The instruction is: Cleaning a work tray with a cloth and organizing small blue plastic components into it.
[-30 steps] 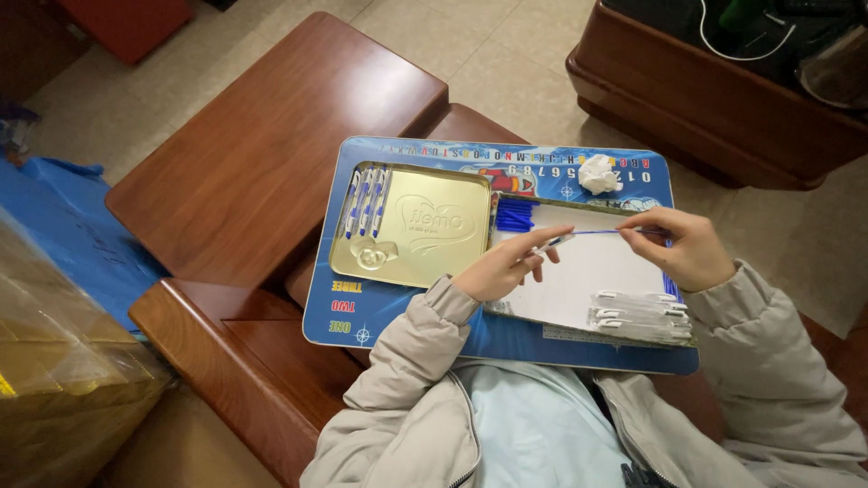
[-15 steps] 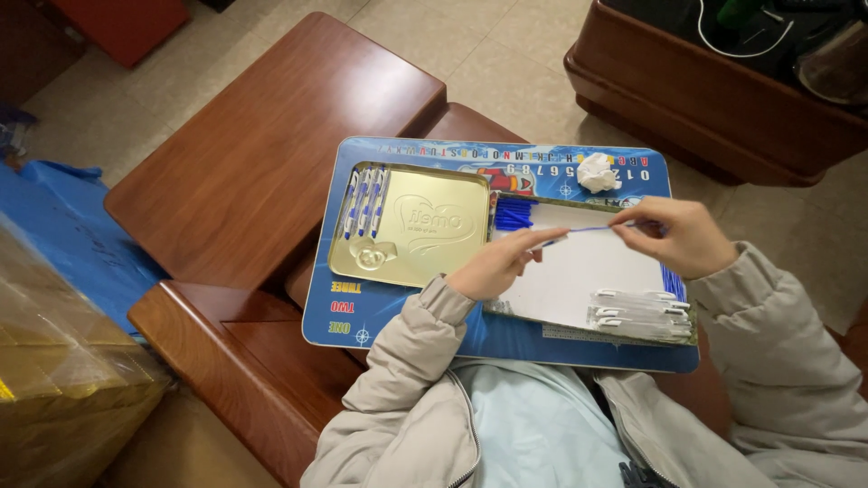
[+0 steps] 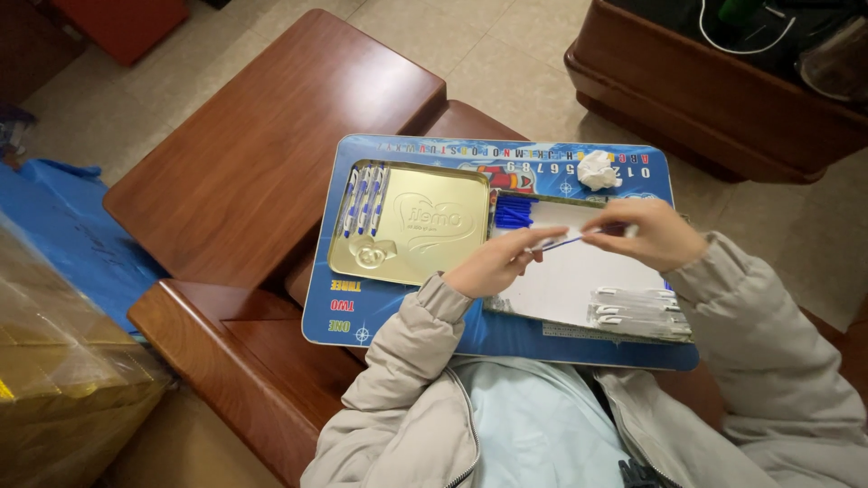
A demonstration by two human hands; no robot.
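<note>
My left hand (image 3: pixel 493 264) and my right hand (image 3: pixel 653 235) are held over a white open tin (image 3: pixel 579 276) on a blue lap board (image 3: pixel 407 316). Between them runs a thin blue pen refill (image 3: pixel 568 241). My right fingers pinch one end and my left fingers pinch the other, where a small white piece shows. A bundle of blue refills (image 3: pixel 514 212) lies in the tin's far left corner. Several clear pen barrels (image 3: pixel 637 312) lie along its near right side. To the left, a gold tin lid (image 3: pixel 425 230) holds three blue and white pens (image 3: pixel 366 201).
A crumpled white paper ball (image 3: pixel 597 169) sits at the board's far edge. The board rests on a brown wooden armchair (image 3: pixel 271 172). A blue sheet (image 3: pixel 63 235) and a yellowish wrapped bundle (image 3: pixel 54 361) lie at the left. A dark wooden chest (image 3: pixel 723 99) stands at the far right.
My right hand has shifted a little up and to the left with the refill's end. My left hand has stayed in nearly the same place.
</note>
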